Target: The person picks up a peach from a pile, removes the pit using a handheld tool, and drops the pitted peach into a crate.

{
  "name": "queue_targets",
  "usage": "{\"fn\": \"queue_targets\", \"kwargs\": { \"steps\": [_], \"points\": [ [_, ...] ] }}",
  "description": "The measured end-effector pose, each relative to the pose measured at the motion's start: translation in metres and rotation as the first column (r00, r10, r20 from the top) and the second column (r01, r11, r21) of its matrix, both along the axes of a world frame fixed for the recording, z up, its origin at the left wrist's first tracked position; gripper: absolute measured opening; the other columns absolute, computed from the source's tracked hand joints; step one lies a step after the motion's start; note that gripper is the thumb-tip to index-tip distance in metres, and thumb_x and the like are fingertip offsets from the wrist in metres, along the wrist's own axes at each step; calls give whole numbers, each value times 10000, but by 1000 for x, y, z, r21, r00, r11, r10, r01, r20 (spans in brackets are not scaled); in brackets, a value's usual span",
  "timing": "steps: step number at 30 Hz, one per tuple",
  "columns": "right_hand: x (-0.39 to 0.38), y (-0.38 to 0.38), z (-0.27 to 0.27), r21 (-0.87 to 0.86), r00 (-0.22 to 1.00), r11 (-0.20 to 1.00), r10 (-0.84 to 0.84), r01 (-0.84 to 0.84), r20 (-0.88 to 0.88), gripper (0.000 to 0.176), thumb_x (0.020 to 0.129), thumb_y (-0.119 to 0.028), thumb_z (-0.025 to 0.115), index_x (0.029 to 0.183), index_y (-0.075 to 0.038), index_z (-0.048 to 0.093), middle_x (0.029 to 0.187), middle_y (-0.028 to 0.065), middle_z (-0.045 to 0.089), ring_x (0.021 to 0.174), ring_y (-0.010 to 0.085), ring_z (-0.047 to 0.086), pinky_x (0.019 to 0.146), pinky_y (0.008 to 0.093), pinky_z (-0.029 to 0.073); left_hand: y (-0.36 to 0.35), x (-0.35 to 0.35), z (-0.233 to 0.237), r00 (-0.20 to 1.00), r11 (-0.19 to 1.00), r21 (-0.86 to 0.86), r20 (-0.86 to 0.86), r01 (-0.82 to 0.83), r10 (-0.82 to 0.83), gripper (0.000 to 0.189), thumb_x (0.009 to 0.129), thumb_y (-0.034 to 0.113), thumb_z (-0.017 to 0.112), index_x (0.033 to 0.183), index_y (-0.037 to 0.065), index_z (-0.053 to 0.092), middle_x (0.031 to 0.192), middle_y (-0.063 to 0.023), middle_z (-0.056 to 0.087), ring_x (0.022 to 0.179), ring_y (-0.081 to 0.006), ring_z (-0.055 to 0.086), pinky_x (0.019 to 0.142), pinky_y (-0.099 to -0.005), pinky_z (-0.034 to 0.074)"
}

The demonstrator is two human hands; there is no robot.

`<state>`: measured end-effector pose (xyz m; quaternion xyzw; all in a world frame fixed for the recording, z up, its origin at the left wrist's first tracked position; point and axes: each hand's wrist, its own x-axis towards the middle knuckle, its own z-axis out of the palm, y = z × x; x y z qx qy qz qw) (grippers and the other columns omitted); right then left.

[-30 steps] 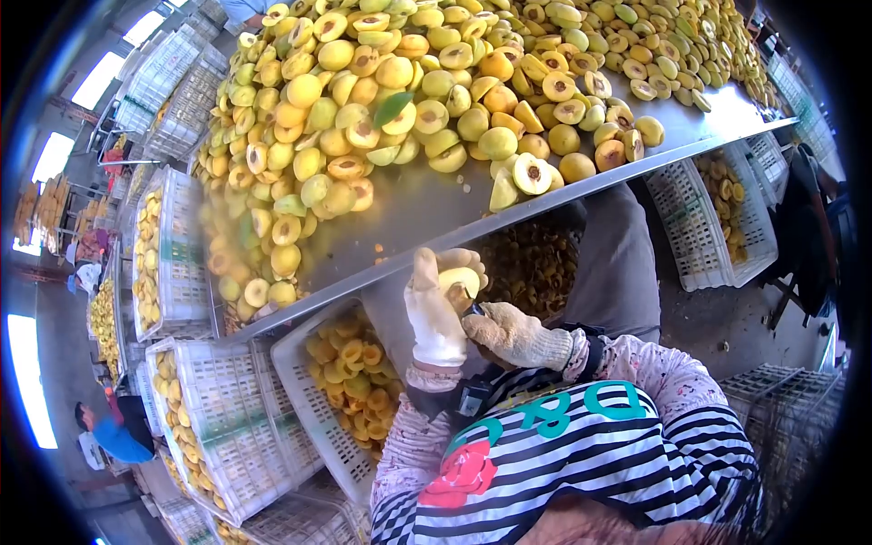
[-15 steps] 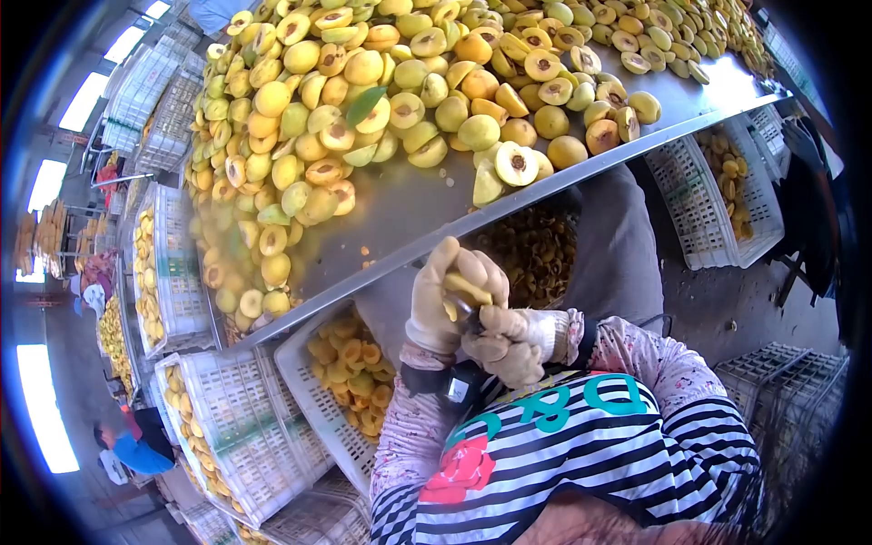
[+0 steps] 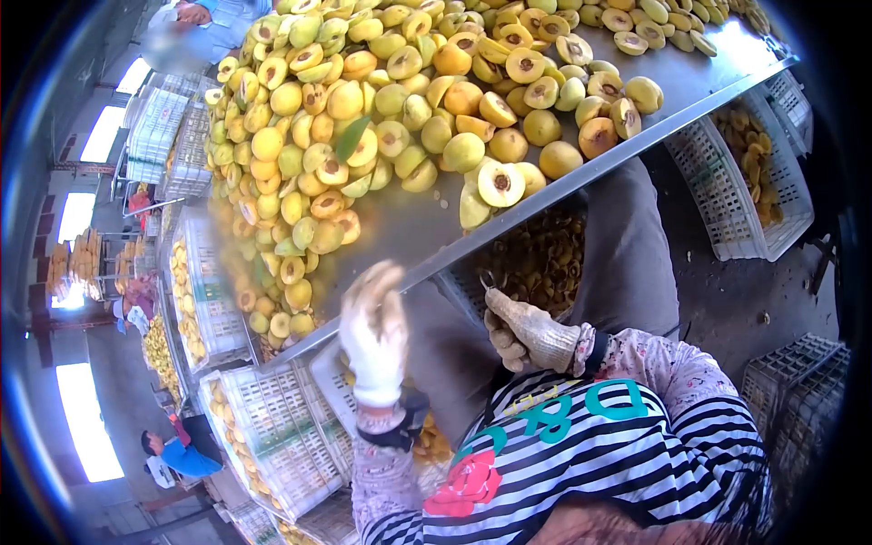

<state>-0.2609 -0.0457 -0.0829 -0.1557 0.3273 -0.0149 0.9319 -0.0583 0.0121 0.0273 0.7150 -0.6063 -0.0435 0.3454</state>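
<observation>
My left hand (image 3: pixel 374 331), in a pale work glove, is raised in front of the metal table's edge, smeared by motion. I cannot make out its fingers or anything in them. Lower and to the right, my gloved right hand (image 3: pixel 527 331) is closed round a small tool with a curved metal tip (image 3: pixel 488 279), which points up past the thumb. Halved apricots (image 3: pixel 391 136) lie heaped on the table (image 3: pixel 404 218) beyond both hands. One half (image 3: pixel 501 184) sits cut side up at the near edge, its brown centre showing. Between my knees is a container of dark brownish pieces (image 3: pixel 536 254).
Below my left forearm is a crate of apricot pieces (image 3: pixel 434 445). White crates of fruit (image 3: pixel 282 427) stand at the left, another crate (image 3: pixel 745 182) at the right. A person in blue (image 3: pixel 213 27) is across the table; another person (image 3: pixel 186 454) is at far left.
My hands were together over a piece of apricot; now they are apart. The left has moved left and the fruit piece no longer shows. The tool's tip is now visible. The view has shifted.
</observation>
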Motion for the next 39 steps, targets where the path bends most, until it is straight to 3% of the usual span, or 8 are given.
{"fn": "queue_targets", "kwargs": {
  "steps": [4,9,16,20,24,27,36,39],
  "points": [
    [-16,-10,10,-34,999,999,-41,42,35,459,1029,-589,449,871,-160,498,612,-37,397,455,102,340,460,284,360,-91,0,-47,915,961,136,-363,241,-178,381,923,29,555,1298,-5,612,1298,-117,639,1201,-228,598,1058,-341,440],
    [-31,-19,23,-80,992,988,-128,129,21,455,1043,-574,415,890,-152,486,613,-29,396,469,108,350,463,287,361,-139,15,-68,178,766,146,-983,625,42,611,889,24,706,1447,34,456,1279,-54,589,1125,-137,610,947,-278,534],
    [-16,-15,25,-130,991,983,-133,128,-28,434,1057,-514,405,845,-145,489,591,-7,372,450,133,325,427,307,343,-137,4,-78,548,818,264,-833,511,-73,480,906,90,723,1349,28,548,1271,-52,580,1129,-149,571,1004,-290,457],
    [-9,-8,24,-178,978,965,-201,190,-45,423,1055,-509,419,857,-141,484,592,-8,383,443,139,334,424,313,344,-143,12,-86,440,875,282,-893,395,89,291,988,251,642,1185,36,632,1075,-20,650,996,-118,595,918,-271,470],
    [-6,-5,27,-211,971,950,-237,229,-12,403,1053,-494,437,866,-141,487,588,-9,388,439,139,339,421,314,343,-156,-5,-90,662,873,402,-738,276,130,249,970,210,677,1129,41,586,1046,-20,638,946,-89,588,845,-208,466],
    [-6,-6,35,-277,965,929,-261,245,-23,380,1055,-462,442,866,-136,487,581,-8,387,439,137,345,420,311,334,-147,9,-79,510,834,320,-858,450,54,345,931,159,722,1191,35,533,1071,-40,624,970,-112,594,875,-231,476],
    [5,5,57,-624,982,759,-151,186,109,285,1027,-372,510,889,-123,520,622,-29,468,492,92,406,462,271,332,-42,-18,-47,377,967,-209,-892,147,-250,325,847,-28,706,1128,41,559,1105,-35,597,1015,-124,595,906,-283,513],
    [12,8,66,-670,985,722,131,-174,-114,333,1011,-415,544,971,-88,586,702,-16,545,581,96,502,537,266,411,-7,-31,-53,-49,981,-193,-980,-15,-193,186,989,210,588,1077,46,582,1127,-80,620,1047,-215,620,952,-368,526]
  ]
}}
